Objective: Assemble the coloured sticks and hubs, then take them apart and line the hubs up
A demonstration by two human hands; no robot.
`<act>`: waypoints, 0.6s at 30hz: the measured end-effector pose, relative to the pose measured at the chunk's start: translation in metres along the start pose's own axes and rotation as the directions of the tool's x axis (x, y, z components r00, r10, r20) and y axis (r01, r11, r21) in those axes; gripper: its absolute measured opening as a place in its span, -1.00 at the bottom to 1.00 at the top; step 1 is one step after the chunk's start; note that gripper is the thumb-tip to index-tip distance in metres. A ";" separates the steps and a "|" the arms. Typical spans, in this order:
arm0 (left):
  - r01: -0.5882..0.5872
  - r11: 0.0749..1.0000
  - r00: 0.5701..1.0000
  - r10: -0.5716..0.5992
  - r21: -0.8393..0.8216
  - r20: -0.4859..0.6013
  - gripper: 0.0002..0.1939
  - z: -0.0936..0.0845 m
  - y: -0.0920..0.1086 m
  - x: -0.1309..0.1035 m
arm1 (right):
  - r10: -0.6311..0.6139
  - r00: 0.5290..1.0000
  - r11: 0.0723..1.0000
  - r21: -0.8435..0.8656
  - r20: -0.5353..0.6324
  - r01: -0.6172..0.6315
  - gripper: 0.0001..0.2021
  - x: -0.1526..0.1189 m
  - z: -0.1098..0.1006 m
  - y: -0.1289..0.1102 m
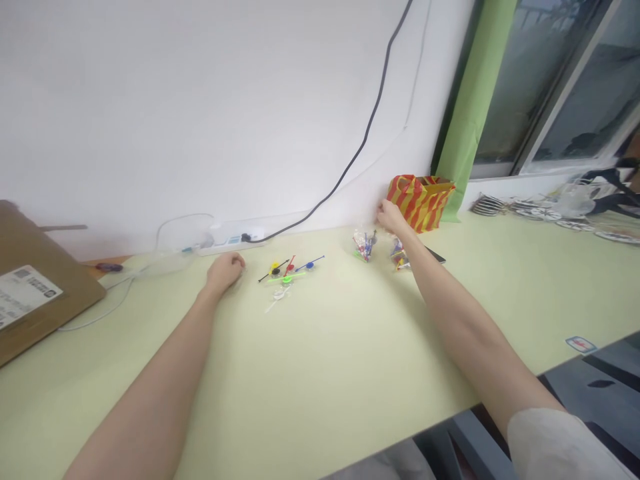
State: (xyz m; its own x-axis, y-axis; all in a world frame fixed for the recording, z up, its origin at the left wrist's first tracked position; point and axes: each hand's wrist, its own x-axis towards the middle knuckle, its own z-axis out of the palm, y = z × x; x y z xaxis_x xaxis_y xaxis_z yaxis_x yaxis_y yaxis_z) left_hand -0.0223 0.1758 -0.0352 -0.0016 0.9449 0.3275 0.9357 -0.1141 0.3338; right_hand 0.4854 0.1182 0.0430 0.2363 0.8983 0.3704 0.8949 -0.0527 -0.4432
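My left hand (225,272) rests on the table with its fingers curled; something clear may be at its fingertips, too faint to make out. Just right of it lie several small plastic pieces with thin sticks, among them a blue piece (310,265), a green piece (287,280) and a white piece (279,294). Reaching forward, my right hand (389,216) has its fingers pinched together beside the striped bag; what they hold, if anything, is hidden. Below it are two clear packets of colourful parts, a left packet (363,245) and a right packet (399,255), the latter partly behind my forearm.
A red and yellow striped bag (423,203) stands near the wall. A power strip (233,239) with a black cable (367,130) sits at the back. Left is a cardboard box (43,293); right are striped discs (543,212) and a dark flat object (435,255).
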 end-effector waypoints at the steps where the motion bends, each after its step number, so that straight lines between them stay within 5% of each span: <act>1: -0.001 1.000 1.000 0.001 0.000 -0.002 -0.77 0.000 0.000 0.000 | -0.021 0.999 0.999 0.023 -0.044 0.022 -0.68 0.002 0.000 0.000; 7: -0.003 1.000 1.000 0.003 0.005 0.000 -0.78 0.001 -0.001 0.001 | -0.222 0.900 0.947 0.135 -0.376 0.290 -0.71 0.013 -0.018 -0.006; 14: 0.001 1.000 1.000 -0.001 0.006 0.002 -0.78 0.000 0.000 0.000 | -0.227 0.780 0.948 0.051 -0.584 0.314 -0.68 0.012 -0.036 -0.016; 18: 0.004 1.000 1.000 -0.004 0.008 0.001 -0.78 0.000 0.001 -0.001 | -0.225 0.818 0.945 0.084 -0.529 0.315 -0.73 0.012 -0.039 -0.013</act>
State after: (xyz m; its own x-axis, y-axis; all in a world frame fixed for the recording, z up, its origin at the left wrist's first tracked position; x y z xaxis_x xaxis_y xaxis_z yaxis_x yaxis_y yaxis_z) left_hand -0.0210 0.1750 -0.0351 -0.0052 0.9456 0.3252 0.9385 -0.1077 0.3280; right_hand 0.4914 0.1130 0.0854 0.1921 0.5162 0.8347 0.8886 0.2696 -0.3712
